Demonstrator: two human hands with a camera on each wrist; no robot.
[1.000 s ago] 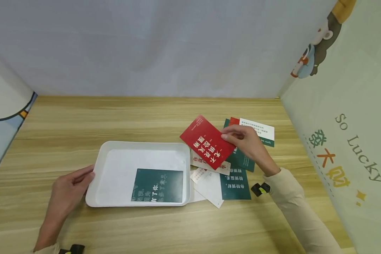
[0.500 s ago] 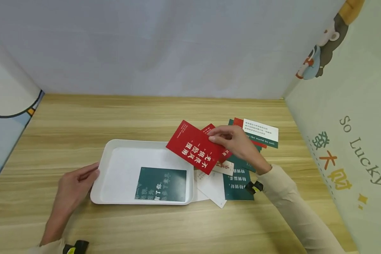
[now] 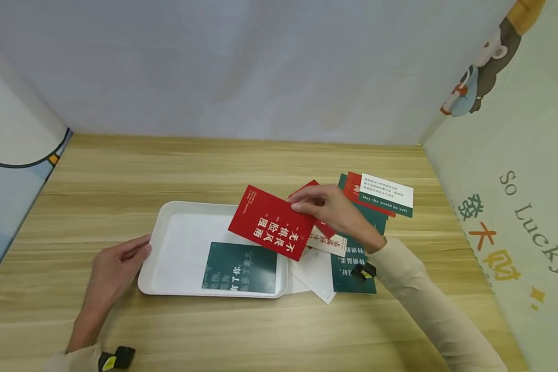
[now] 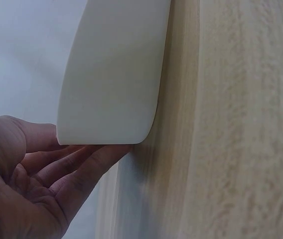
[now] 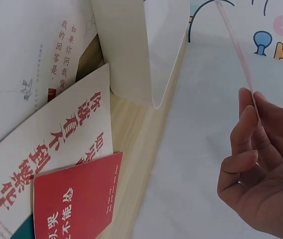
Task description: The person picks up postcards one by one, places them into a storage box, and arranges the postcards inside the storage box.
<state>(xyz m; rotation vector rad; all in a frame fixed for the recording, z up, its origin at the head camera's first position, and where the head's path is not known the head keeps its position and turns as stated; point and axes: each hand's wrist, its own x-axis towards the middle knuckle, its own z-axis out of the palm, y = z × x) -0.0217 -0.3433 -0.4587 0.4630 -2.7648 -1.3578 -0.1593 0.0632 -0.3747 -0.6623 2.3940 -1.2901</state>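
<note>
My right hand (image 3: 323, 209) pinches a red card (image 3: 272, 222) with white lettering between thumb and fingertips. The card is held over the right end of a white tray (image 3: 179, 203); the right wrist view shows it nearly edge-on. Inside the tray lies a dark green card (image 3: 242, 267). My left hand (image 3: 118, 266) holds the tray's left end, with the thumb at the rim and the fingers against the outer wall (image 4: 106, 89). Right of the tray, under my right hand, are another red card (image 5: 76, 199) and a cream card with red lettering (image 5: 57, 137).
More cards overlap at the right: a green one (image 3: 353, 279), a white one (image 3: 318, 274) and a green-and-white one (image 3: 386, 191) on top of a red card. A pale wall (image 3: 242, 77) rises behind the wooden table (image 3: 204, 330), with a printed side wall (image 3: 516, 232) at right.
My right hand has carried the red card left and toward the tray, uncovering another red card on the pile. My left hand keeps its place at the tray's left end while the view shifts slightly.
</note>
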